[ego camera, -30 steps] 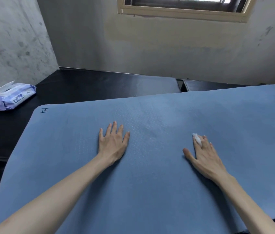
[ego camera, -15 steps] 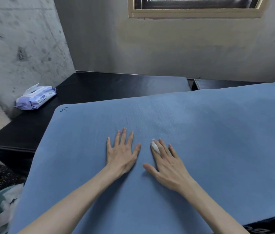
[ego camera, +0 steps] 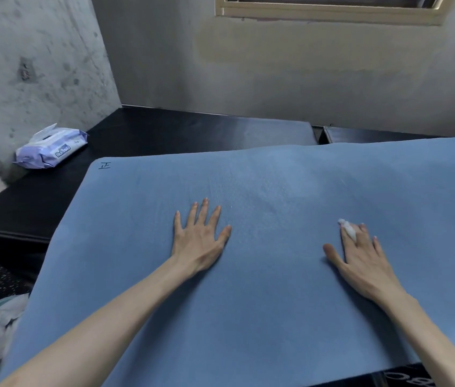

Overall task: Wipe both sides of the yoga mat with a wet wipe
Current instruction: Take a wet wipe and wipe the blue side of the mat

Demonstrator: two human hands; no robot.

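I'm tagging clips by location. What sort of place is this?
Probably a bare indoor workout or storage room: rough grey concrete wall, black padded benches under the blue yoga mat, and a cream-framed window.

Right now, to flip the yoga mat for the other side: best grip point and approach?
Probably the left short edge of the yoga mat, near the marked corner. That end lies free, overhanging the black bench, so fingers can come from the left and slip under. The left hand is nearest; the right hand presses the wet wipe.
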